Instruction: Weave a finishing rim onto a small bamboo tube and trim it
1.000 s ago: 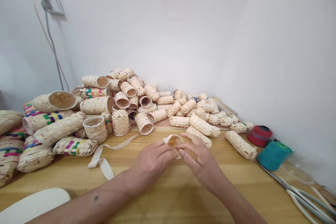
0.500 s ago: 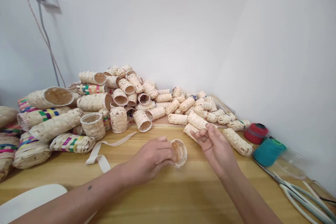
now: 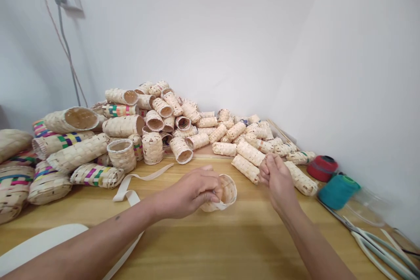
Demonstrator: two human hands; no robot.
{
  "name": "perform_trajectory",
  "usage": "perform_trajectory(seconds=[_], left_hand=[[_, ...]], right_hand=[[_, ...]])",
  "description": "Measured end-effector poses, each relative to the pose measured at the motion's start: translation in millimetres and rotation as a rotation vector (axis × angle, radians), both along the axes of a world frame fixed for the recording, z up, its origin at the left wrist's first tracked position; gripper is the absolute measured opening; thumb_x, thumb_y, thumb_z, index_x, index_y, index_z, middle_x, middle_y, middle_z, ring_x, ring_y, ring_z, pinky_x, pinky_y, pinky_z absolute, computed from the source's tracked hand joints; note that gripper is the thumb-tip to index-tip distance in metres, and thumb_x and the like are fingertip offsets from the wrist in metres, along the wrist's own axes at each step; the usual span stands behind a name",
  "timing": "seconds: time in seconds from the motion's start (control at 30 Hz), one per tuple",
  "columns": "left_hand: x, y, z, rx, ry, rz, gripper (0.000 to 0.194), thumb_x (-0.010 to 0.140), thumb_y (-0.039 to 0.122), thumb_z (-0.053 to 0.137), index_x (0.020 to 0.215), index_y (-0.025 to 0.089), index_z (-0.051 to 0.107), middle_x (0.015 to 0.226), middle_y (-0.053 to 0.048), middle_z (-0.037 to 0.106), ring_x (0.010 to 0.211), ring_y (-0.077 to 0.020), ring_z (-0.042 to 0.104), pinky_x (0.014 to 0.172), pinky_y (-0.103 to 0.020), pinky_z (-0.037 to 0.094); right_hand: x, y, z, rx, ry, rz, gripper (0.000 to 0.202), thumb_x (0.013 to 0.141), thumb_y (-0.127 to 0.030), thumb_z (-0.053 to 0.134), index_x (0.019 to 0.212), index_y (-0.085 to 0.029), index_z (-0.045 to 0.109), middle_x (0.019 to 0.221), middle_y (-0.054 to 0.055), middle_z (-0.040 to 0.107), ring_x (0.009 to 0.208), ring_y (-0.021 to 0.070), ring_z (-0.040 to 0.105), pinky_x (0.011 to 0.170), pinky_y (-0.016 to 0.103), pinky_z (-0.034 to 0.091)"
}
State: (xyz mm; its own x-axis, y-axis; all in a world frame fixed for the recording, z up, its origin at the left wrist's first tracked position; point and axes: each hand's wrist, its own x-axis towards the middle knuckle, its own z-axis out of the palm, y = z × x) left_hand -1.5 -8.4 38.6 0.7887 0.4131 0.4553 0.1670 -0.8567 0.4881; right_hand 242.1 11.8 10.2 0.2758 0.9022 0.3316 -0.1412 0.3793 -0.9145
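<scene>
My left hand (image 3: 200, 190) grips a small woven basket (image 3: 229, 192) by its rim, with the fingers closed and the thumb at the edge. The round mouth of the basket faces up and toward the right. To the right of it, apart from the basket, my right hand (image 3: 275, 177) is raised with its fingers curled together in a pinch. Whatever it pinches is hidden or too thin to make out. Just behind that hand lie pale woven tubes (image 3: 245, 169) on the wooden table (image 3: 210, 240).
A heap of woven baskets (image 3: 121, 126) spreads along the wall, some with coloured strips. A pale ribbon (image 3: 131, 194) curls at left near a white flat piece (image 3: 42, 245). Red thread (image 3: 322, 167), teal thread (image 3: 338, 191) and scissors (image 3: 367, 238) lie at right.
My right hand has moved slightly right and its fingers have curled in from a looser pose. The basket has tilted in my left hand, showing more of its side. The view has shifted a little.
</scene>
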Motion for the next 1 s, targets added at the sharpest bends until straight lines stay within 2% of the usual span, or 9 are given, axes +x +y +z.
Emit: perform_trajectory(seconds=[0.1, 0.2, 0.3, 0.4, 0.5, 0.6, 0.87, 1.0], left_hand=[[1, 1, 0.5, 0.012, -0.019, -0.005, 0.043, 0.098, 0.046, 0.031, 0.078, 0.016, 0.056, 0.078, -0.003, 0.061, 0.076, -0.0151, 0.054, 0.075, -0.026, 0.040], [-2, 2, 0.1, -0.025, -0.051, -0.003, 0.040, 0.099, 0.041, 0.032, 0.080, 0.016, 0.057, 0.081, -0.004, 0.062, 0.077, -0.0147, 0.056, 0.075, -0.025, 0.041], [-5, 4, -2.7, -0.056, -0.092, 0.008, 0.035, 0.099, 0.037, 0.034, 0.085, 0.017, 0.060, 0.086, -0.004, 0.064, 0.082, -0.0148, 0.057, 0.078, -0.026, 0.043], [-6, 5, -8.9, -0.034, -0.136, 0.057, 0.030, 0.097, 0.034, 0.041, 0.089, 0.018, 0.065, 0.102, -0.006, 0.062, 0.096, -0.0164, 0.056, 0.088, -0.030, 0.042], [-4, 6, -15.8, -0.027, -0.198, 0.134, 0.027, 0.094, 0.035, 0.048, 0.087, 0.019, 0.069, 0.118, -0.009, 0.055, 0.108, -0.0196, 0.052, 0.093, -0.034, 0.041], [-1, 6, -19.2, -0.100, -0.241, 0.135, 0.026, 0.093, 0.034, 0.051, 0.086, 0.018, 0.070, 0.120, -0.010, 0.053, 0.113, -0.0209, 0.051, 0.098, -0.037, 0.041], [1, 7, -17.0, -0.202, -0.273, 0.118, 0.019, 0.091, 0.033, 0.055, 0.094, 0.018, 0.066, 0.117, -0.010, 0.058, 0.110, -0.0208, 0.055, 0.099, -0.040, 0.041], [1, 8, -17.9, -0.193, -0.268, 0.108, 0.017, 0.090, 0.030, 0.056, 0.087, 0.017, 0.067, 0.112, -0.009, 0.058, 0.111, -0.0199, 0.054, 0.099, -0.037, 0.041]], right_hand=[[-1, -1, -0.8, -0.006, -0.128, -0.007, 0.035, 0.081, -0.054, 0.060, 0.079, -0.023, 0.044, 0.053, -0.010, 0.036, 0.040, 0.0062, 0.027, 0.037, 0.016, 0.021], [-8, -12, 4.2, 0.030, -0.296, 0.021, 0.025, 0.082, -0.044, 0.063, 0.085, -0.021, 0.054, 0.058, -0.006, 0.047, 0.049, 0.0101, 0.040, 0.043, 0.020, 0.032], [-16, -24, 9.8, 0.163, -0.681, 0.052, 0.012, 0.088, -0.033, 0.056, 0.089, -0.021, 0.059, 0.069, -0.001, 0.059, 0.063, 0.0147, 0.053, 0.057, 0.026, 0.042], [-21, -31, 14.0, 0.341, -0.989, 0.098, 0.013, 0.093, -0.023, 0.050, 0.089, -0.022, 0.062, 0.078, 0.002, 0.065, 0.072, 0.0176, 0.058, 0.066, 0.030, 0.044], [-21, -32, 17.8, 0.507, -1.047, 0.116, 0.014, 0.094, -0.019, 0.050, 0.090, -0.022, 0.063, 0.082, 0.003, 0.065, 0.078, 0.0191, 0.058, 0.071, 0.033, 0.044], [-21, -32, 19.6, 0.586, -1.088, 0.125, 0.014, 0.094, -0.019, 0.052, 0.088, -0.022, 0.065, 0.081, 0.004, 0.062, 0.080, 0.0199, 0.055, 0.071, 0.034, 0.043], [-19, -33, 18.4, 0.508, -1.167, 0.200, 0.021, 0.097, -0.025, 0.046, 0.089, -0.023, 0.066, 0.080, 0.005, 0.060, 0.077, 0.0200, 0.054, 0.067, 0.034, 0.043], [-19, -34, 19.7, 0.515, -1.203, 0.211, 0.022, 0.096, -0.022, 0.046, 0.089, -0.024, 0.067, 0.078, 0.004, 0.061, 0.077, 0.0201, 0.054, 0.067, 0.033, 0.043]])
